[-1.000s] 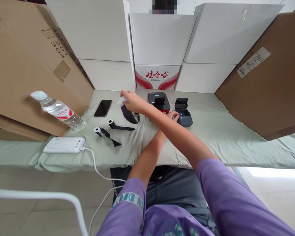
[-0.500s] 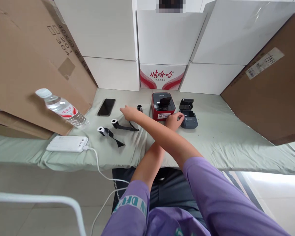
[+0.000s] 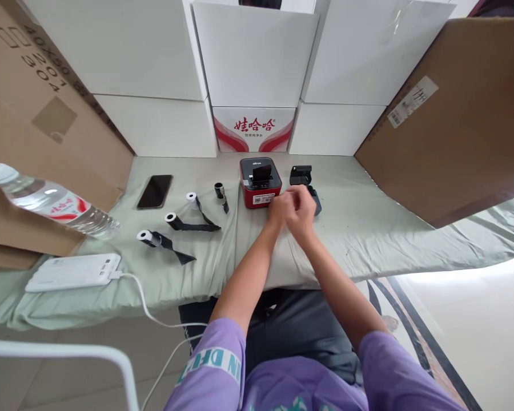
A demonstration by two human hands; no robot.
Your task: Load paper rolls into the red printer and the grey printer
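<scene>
My left hand (image 3: pixel 278 209) and my right hand (image 3: pixel 303 210) meet fingertip to fingertip, both closed in a pinch. Anything between their fingers is hidden or too small to make out. Just behind and right of them sits a small dark grey case (image 3: pixel 316 201) with its lid (image 3: pixel 300 174) raised, partly covered by my right hand. A red and black box-shaped device (image 3: pixel 260 181) stands close to my left hand. Further left lie several small rolls with loose black strips: a white-ended roll (image 3: pixel 192 197), a second roll (image 3: pixel 171 218), a third roll (image 3: pixel 144 236) and a dark roll (image 3: pixel 219 189).
Left of the rolls lie a black phone (image 3: pixel 155 192), a white power bank (image 3: pixel 75 272) with a cable (image 3: pixel 142 297), and a tilted water bottle (image 3: pixel 60 202). White boxes (image 3: pixel 257 57) wall off the back. Cardboard boxes (image 3: pixel 458 120) flank both sides of the green cloth (image 3: pixel 351 228).
My right hand has come back from the rolls to join my left hand by the grey case, uncovering a white-ended roll. My arms are uncrossed, and the camera has turned right.
</scene>
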